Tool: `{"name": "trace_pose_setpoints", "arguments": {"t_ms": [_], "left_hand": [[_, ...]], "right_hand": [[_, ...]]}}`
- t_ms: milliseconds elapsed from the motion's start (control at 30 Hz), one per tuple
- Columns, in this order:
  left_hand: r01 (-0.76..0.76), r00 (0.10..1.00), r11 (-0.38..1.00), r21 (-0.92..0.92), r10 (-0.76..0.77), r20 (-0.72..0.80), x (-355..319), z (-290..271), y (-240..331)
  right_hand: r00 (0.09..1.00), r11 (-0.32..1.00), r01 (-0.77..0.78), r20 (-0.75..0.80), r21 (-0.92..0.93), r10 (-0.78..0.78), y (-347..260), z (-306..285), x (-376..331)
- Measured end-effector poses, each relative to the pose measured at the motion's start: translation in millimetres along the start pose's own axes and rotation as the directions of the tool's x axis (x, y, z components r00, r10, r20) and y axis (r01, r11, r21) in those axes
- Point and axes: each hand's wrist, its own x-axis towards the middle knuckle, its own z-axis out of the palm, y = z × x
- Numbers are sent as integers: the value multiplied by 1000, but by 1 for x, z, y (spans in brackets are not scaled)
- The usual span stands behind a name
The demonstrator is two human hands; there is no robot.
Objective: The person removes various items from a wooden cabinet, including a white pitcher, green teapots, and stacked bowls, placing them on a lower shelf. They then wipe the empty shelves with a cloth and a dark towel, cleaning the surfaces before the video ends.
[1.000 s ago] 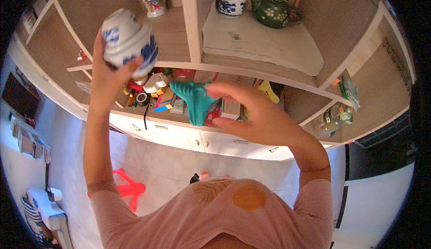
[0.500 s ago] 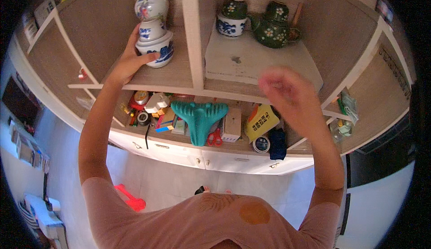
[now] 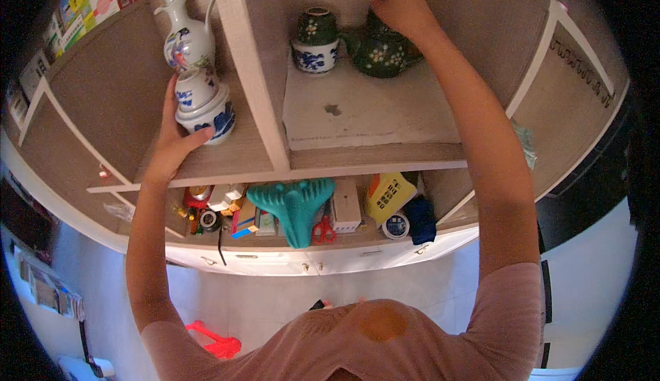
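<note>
We see a light wood shelf unit with grey-brown back panels and a pale upright divider splitting the upper shelf into left and right bays. Below it a lower shelf sits over white cabinet doors. Floor is pale, tiled-looking. White wall at far left, a dark panel at right. Light is warm and even, with no window in view.

Warm, fairly dim indoor light falls evenly over the wooden shelf, its deeper compartments sinking into soft shadow, while the fisheye view bends every straight edge toward a black rim, and the paler floor below looks brighter and slightly soft.
</note>
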Motion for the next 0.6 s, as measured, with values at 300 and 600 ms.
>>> {"name": "trace_pose_setpoints", "arguments": {"t_ms": [300, 600], "left_hand": [[-374, 849, 914, 161, 407, -336, -24, -3, 15], [-475, 839, 856, 206, 511, -189, -47, 9, 26]], "right_hand": [[717, 924, -151, 605, -351, 346, 35, -3, -2], [516, 919, -104, 769, -379, 376, 104, 49, -14]]}}
